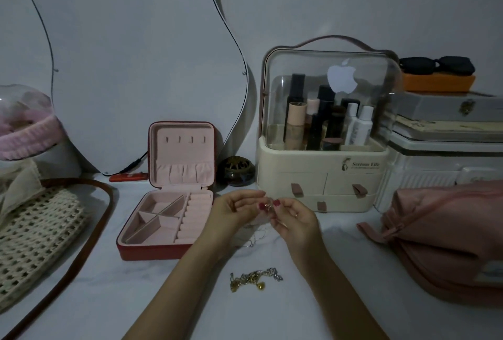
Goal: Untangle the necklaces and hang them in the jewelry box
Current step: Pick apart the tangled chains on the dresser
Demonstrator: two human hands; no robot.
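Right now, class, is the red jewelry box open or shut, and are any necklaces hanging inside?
Open: the jewelry box has its lid standing upright, and its four hooks are bare.

Gold/silver necklace tangle (255, 281) on table front-ctr – red jewelry box (168, 220) open, lid upright, left.

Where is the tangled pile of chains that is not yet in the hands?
The tangled pile of chains lies on the white tabletop at bottom centre, between the forearms, nearer than the open jewelry box.
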